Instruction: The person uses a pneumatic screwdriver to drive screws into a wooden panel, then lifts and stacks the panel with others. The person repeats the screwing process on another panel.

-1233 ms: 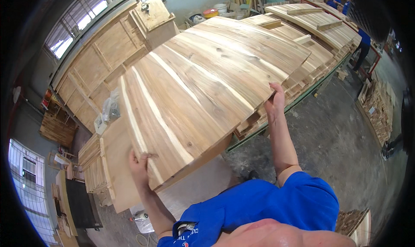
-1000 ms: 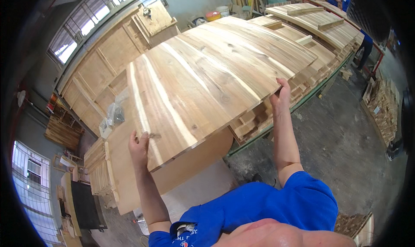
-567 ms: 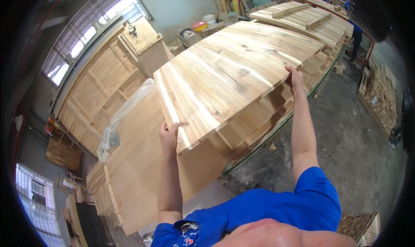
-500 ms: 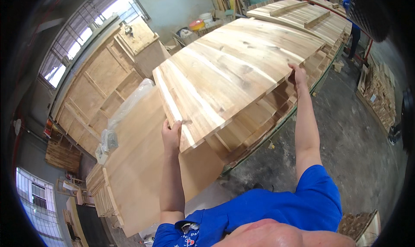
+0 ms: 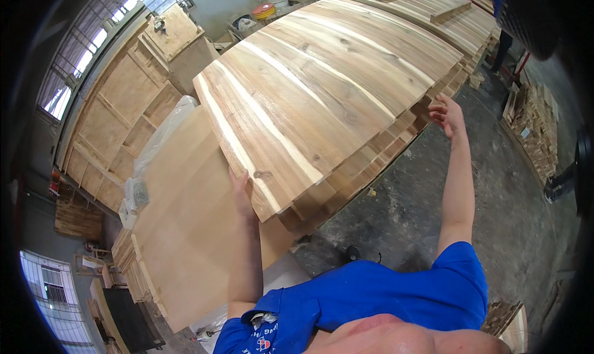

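A broad wooden panel (image 5: 315, 94) with pale and brown streaks lies across a stack of similar wood boards (image 5: 352, 187). My left hand (image 5: 241, 190) is at the panel's near left corner, closed on its end edge; some of its fingers are hidden. Off the panel's right edge, my right hand (image 5: 448, 116) hangs in the air with fingers apart and loosely bent, holding nothing. Left of the panel, a large smooth brown sheet (image 5: 185, 230) lies flat at a lower level.
Beyond the panel, another streaked panel (image 5: 396, 7) carries wood strips. A wooden frame (image 5: 117, 119) and a box-like cabinet (image 5: 179, 51) stand at the left, with clear plastic wrap (image 5: 164, 131) beside them. Stacked wood pieces (image 5: 535, 128) sit on the concrete floor (image 5: 482, 187) at right.
My right hand has let go of the panel's edge and moved right, off it. The panel sits lower on the stack. My left hand stays at its corner.
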Motion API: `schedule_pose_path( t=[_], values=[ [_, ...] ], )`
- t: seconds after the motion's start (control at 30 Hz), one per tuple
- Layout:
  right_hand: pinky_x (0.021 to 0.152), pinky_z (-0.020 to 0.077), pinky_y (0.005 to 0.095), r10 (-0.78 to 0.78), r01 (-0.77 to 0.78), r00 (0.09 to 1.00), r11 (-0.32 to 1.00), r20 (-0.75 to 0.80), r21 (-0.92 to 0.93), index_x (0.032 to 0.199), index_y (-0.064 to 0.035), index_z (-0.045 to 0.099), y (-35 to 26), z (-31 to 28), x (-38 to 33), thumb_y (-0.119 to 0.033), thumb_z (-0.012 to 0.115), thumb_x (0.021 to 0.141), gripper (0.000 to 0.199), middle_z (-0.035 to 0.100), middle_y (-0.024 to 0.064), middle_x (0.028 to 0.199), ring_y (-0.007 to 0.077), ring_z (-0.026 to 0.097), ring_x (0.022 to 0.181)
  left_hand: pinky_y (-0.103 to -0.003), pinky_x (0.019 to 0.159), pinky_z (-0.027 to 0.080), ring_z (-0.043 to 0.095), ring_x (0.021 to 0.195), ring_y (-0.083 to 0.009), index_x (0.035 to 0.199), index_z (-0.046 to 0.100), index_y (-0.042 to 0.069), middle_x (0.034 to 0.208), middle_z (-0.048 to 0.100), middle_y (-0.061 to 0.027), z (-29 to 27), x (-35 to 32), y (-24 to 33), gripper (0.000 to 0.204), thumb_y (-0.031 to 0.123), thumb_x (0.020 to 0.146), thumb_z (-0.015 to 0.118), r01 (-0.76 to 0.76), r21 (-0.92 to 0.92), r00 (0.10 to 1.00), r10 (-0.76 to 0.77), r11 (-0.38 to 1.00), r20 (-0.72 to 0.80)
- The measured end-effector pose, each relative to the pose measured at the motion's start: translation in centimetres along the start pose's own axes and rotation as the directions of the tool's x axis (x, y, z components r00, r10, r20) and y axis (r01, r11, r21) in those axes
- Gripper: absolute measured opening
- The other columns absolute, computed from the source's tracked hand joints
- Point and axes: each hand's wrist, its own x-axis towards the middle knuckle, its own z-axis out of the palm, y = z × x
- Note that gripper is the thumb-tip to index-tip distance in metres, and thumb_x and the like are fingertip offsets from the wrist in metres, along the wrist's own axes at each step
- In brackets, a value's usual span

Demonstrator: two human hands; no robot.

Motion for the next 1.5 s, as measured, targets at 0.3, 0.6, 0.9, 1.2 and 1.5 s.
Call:
schedule_pose_path(
  t=[0.3,0.6,0.9,1.2,1.5],
  values=[
    [0.048,0.0485,0.0294,-0.106,0.106,0.994,0.994,0.007,-0.024,0.083,-0.0030,0.058,1.2,3.1,4.3,-0.030,0.062,0.082,0.027,0.062,0.0073,0.071,0.0186,0.063,0.059,-0.038,0.098,0.038,0.044,0.117,-0.0262,0.139,0.018,0.007,0.131,0.039,-0.0155,-0.8,1.4,-0.5,0.062,0.010,0.083,0.044,0.075,0.043,0.996,-0.073,0.996,-0.052],
    [0.044,0.0479,0.0283,-0.108,0.110,0.992,0.993,-0.058,0.035,0.079,-0.0021,0.056,0.8,4.1,4.9,-0.031,0.065,0.079,0.030,0.060,0.0069,0.066,0.0181,0.060,0.052,-0.040,0.097,0.037,0.041,0.118,-0.0267,0.141,0.011,0.009,0.134,0.034,-0.0158,-0.4,1.2,-0.7,0.063,0.011,0.087,0.044,0.063,0.156,0.998,-0.064,0.986,0.003],
    [0.046,0.0436,0.0271,-0.244,0.238,0.964,0.969,-0.103,-0.067,0.077,-0.0035,0.057,1.2,5.1,4.1,-0.034,0.069,0.077,0.033,0.058,0.0057,0.068,0.0153,0.056,0.049,-0.039,0.092,0.043,0.049,0.111,-0.0257,0.132,0.028,0.005,0.123,0.045,-0.0140,-1.0,0.3,-1.1,0.048,0.016,0.088,0.045,0.135,-0.035,0.991,-0.134,0.990,0.022],
    [0.064,0.0420,0.0268,-0.361,0.362,0.921,0.932,-0.149,-0.023,0.095,0.0055,0.059,3.3,5.0,4.3,-0.034,0.066,0.079,0.043,0.058,0.0046,0.077,0.0127,0.052,0.071,-0.040,0.087,0.049,0.056,0.102,-0.0268,0.127,0.034,0.002,0.115,0.052,-0.0157,-2.2,0.3,-1.3,0.042,0.021,0.090,0.041,0.067,-0.063,0.998,-0.067,0.996,-0.005],
    [0.081,0.0418,0.0319,-0.584,0.491,0.743,0.807,-0.327,-0.327,0.096,0.0105,0.059,5.4,6.1,6.1,-0.036,0.057,0.085,0.048,0.062,0.0150,0.094,0.0214,0.056,0.088,-0.037,0.093,0.044,0.046,0.115,-0.0268,0.142,0.009,0.010,0.133,0.035,-0.0175,0.6,-0.5,0.5,0.062,0.010,0.087,0.039,0.061,0.000,0.998,-0.061,0.998,-0.034]
  ],
)
